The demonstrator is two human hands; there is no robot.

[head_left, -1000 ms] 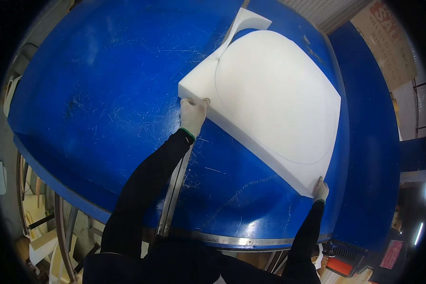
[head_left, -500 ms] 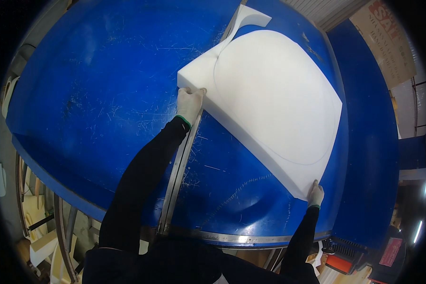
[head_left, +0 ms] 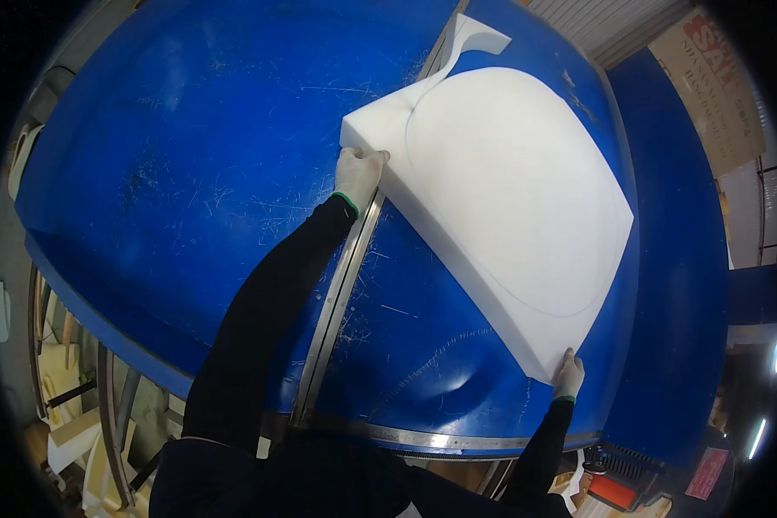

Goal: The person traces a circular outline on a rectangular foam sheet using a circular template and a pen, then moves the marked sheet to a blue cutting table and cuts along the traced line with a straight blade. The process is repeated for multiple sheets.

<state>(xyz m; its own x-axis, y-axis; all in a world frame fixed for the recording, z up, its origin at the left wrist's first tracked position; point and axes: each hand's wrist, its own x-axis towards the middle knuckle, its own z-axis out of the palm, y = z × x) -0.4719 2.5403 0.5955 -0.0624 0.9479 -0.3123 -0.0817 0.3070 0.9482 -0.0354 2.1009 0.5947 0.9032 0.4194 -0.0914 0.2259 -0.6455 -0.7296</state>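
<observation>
Fingers of the left hand [head_left: 357, 173] curl over the near left corner of the foam slab [head_left: 509, 207], gloved in white, pressed on its edge; how far they wrap is hidden by the glove's back. A black sleeve [head_left: 268, 319] runs down from it to the lower edge, where the body is cut off. Beneath the wrist a metal strip [head_left: 337, 302] crosses the blue table [head_left: 190, 173], partly covered by the forearm. The slab lies flat on the table's right half, a faint curved line traced across its top. At its far end a narrow foam piece [head_left: 475, 34] curls away along a cut; the cutter itself cannot be made out. The right hand [head_left: 568, 375], also gloved, grips the slab's near right corner, fingers closed against its side, thumb unseen.
</observation>
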